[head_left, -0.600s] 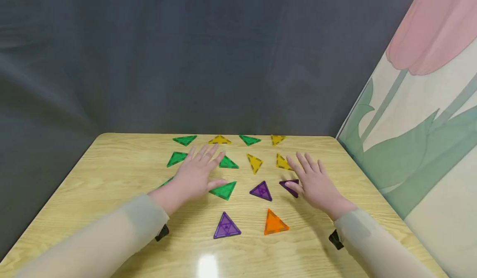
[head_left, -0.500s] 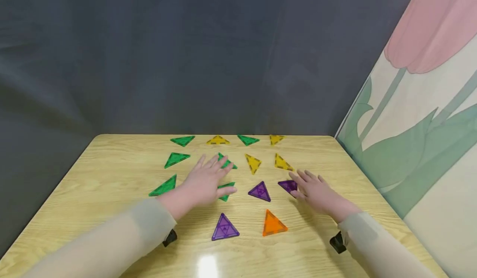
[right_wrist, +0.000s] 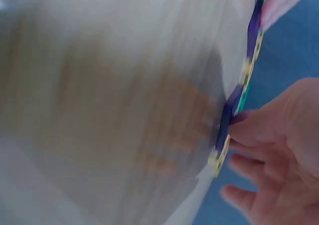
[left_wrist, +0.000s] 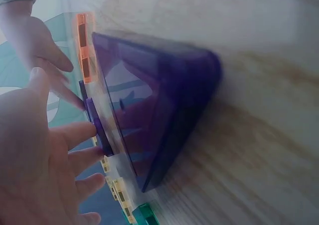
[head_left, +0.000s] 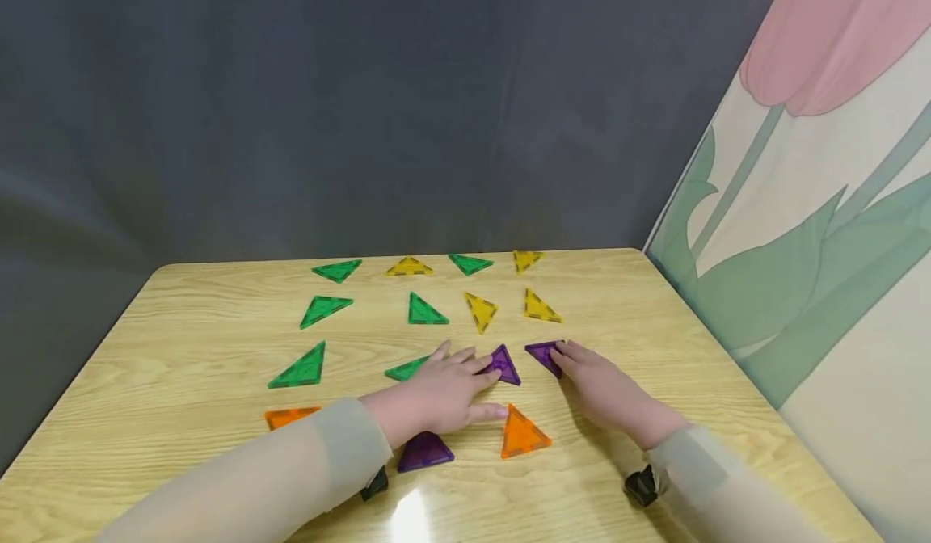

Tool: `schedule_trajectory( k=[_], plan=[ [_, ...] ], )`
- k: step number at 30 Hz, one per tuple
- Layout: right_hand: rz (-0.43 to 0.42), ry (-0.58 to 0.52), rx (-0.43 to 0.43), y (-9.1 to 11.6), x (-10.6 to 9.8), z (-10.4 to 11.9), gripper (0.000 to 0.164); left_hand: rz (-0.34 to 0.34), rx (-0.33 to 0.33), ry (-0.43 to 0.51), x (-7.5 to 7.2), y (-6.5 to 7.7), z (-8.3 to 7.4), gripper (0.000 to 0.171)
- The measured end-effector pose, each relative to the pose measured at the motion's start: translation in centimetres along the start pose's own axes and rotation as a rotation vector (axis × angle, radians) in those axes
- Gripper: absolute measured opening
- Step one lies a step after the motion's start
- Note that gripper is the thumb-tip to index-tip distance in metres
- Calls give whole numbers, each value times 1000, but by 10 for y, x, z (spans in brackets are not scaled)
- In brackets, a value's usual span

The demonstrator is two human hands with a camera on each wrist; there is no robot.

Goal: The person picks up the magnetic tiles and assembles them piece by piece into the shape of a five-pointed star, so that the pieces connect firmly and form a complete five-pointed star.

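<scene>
Flat triangular magnetic tiles lie spread over the wooden table. My left hand reaches across with spread, nearly straight fingers, its fingertips at a purple magnetic tile. Just right of it lies another purple magnetic tile. My right hand pinches that one at its right corner, thumb and forefinger close together in the right wrist view. Under my left wrist a third purple tile is partly covered; it looms large in the left wrist view. An orange tile sits below my left thumb.
Green tiles lie to the left and farther back, with yellow tiles toward the rear. My left sleeve partly hides another orange tile. A dark curtain hangs behind the table; a flower-patterned cloth borders the right.
My left hand has moved right, from over the green tiles to the left purple tile. My right hand has come down onto the other purple tile, its fingers drawing together. The view has shifted slightly.
</scene>
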State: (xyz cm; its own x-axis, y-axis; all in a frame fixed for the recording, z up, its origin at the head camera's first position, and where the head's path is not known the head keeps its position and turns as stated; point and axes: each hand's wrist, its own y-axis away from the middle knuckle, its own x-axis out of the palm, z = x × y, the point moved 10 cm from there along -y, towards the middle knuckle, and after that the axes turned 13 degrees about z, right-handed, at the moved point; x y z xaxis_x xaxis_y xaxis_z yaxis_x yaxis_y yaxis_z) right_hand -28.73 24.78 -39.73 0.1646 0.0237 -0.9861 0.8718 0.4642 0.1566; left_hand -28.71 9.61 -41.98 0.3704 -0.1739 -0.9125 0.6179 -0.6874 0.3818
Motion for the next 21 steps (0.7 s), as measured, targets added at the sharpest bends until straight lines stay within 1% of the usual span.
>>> schedule_trajectory(
  k=[4, 9, 15, 21],
  plan=[
    [51, -57, 48, -5, 3, 14, 43, 0, -13, -16, -2, -1, 1, 76],
    [67, -97, 83, -10, 2, 29, 44, 5, -19, -22, -2, -1, -2, 78],
    [96, -98, 133, -16, 8, 34, 48, -2, -19, -41, -1, 0, -7, 78],
    [102, -87, 138, -17, 10, 39, 49, -9, -14, -52, -1, 1, -9, 78]
  ],
)
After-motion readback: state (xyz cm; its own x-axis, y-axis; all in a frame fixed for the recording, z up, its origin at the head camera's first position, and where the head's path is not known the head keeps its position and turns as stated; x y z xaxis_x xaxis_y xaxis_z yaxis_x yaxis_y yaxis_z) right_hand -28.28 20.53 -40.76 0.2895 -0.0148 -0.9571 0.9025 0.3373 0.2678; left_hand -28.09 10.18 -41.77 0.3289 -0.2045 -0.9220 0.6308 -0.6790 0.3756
